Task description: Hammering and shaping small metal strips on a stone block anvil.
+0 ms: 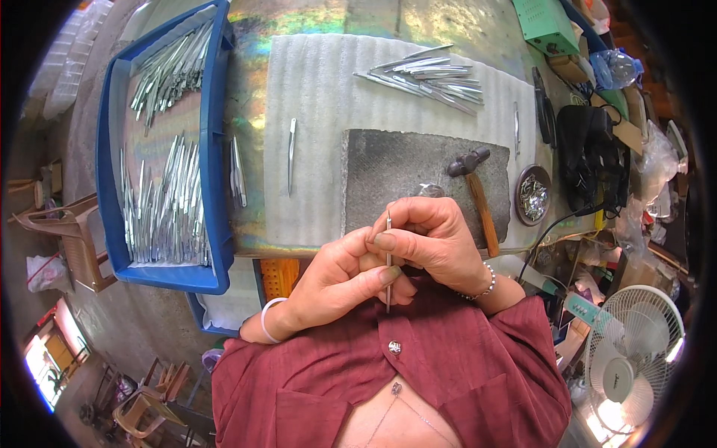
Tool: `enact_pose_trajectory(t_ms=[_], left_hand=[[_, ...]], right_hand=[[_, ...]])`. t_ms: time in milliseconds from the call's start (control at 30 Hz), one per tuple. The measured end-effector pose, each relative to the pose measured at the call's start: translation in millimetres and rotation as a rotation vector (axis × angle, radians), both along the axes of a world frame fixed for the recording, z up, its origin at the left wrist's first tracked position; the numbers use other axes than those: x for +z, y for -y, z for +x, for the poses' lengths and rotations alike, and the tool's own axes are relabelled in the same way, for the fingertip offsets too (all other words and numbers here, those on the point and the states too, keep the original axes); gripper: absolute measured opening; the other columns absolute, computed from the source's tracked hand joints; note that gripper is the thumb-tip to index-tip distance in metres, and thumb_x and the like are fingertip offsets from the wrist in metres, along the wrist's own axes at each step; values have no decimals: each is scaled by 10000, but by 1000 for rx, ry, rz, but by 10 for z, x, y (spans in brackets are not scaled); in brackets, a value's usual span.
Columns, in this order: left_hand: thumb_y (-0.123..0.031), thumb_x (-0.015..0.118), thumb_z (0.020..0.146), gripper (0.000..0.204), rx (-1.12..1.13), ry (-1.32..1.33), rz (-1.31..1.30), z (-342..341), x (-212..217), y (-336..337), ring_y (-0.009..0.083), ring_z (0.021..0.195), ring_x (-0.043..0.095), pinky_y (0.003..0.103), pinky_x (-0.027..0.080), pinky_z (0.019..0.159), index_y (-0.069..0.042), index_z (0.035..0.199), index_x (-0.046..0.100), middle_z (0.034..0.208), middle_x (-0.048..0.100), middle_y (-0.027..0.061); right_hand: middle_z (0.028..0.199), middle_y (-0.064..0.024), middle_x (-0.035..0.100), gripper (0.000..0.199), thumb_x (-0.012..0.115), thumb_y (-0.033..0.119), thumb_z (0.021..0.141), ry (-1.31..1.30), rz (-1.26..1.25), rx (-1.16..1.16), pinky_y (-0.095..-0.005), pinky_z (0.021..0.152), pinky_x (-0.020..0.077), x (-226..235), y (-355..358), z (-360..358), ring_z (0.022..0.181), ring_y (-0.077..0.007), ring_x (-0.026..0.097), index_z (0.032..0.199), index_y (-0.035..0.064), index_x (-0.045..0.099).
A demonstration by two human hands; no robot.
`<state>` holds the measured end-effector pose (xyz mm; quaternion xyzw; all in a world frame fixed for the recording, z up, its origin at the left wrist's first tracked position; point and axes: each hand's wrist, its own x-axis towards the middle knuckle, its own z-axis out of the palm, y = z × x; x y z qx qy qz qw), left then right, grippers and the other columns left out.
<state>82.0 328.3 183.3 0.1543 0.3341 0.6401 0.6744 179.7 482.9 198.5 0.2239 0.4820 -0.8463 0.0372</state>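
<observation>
Both hands hold one slim silver metal piece (388, 258), which looks like a pair of tweezers, upright in front of my chest. My right hand (432, 240) pinches its upper end between thumb and fingers. Lower down, my left hand (336, 276) grips it with the thumb pressed along it. Just beyond the hands lies a dark grey block (396, 168) with a hammer (480, 205) resting on it, wooden handle toward me. A small shiny round thing (430, 190) is partly hidden behind my right hand.
A white foam sheet (314, 89) carries a pile of similar pieces (429, 78) and a single one (291, 153). A blue tray (224, 149) at left holds many more. A round dish of metal bits (532, 196), a black bag (590, 153) and a fan (631, 358) are at right.
</observation>
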Motion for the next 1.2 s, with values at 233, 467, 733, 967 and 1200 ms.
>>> enact_pose_trajectory(t_ms=[233, 467, 733, 967, 1200], left_hand=[[-59, 457, 955, 268, 1, 54, -15, -45, -25, 35, 214, 839, 656, 310, 548, 745, 21, 1204, 398, 928, 642, 154], [-61, 464, 952, 258, 1, 81, -28, -54, -22, 24, 216, 829, 659, 308, 550, 745, 21, 1191, 410, 920, 643, 150], [-62, 474, 949, 248, 13, 96, -42, -41, -16, 10, 205, 820, 659, 299, 548, 730, 20, 1175, 417, 907, 646, 142], [-59, 482, 946, 219, 55, -78, -30, 15, 12, 27, 155, 794, 640, 249, 511, 685, 17, 1143, 424, 881, 641, 110], [-62, 495, 942, 212, 52, -81, -66, -6, 52, 1, 157, 769, 648, 247, 521, 662, 11, 1132, 434, 874, 644, 109]], right_hand=[[716, 24, 588, 62, 634, 71, 867, 40, -26, -21, -159, 511, 366, 40, 41, -71, 615, -10, 483, 882, 12, 645], [679, 41, 568, 66, 639, 90, 867, 66, -21, -19, -154, 476, 327, 68, 39, -89, 574, 2, 450, 871, 25, 644], [675, 41, 562, 80, 636, 104, 872, 50, -26, -30, -156, 466, 315, 32, 42, -81, 556, 2, 434, 858, 26, 640], [660, 37, 530, 101, 611, 101, 885, -36, -30, -31, -167, 448, 294, 14, 46, -70, 520, -4, 397, 876, 6, 642], [658, 34, 532, 125, 607, 120, 890, -36, -35, -23, -162, 434, 287, 22, 31, -83, 501, -2, 387, 877, 2, 645]])
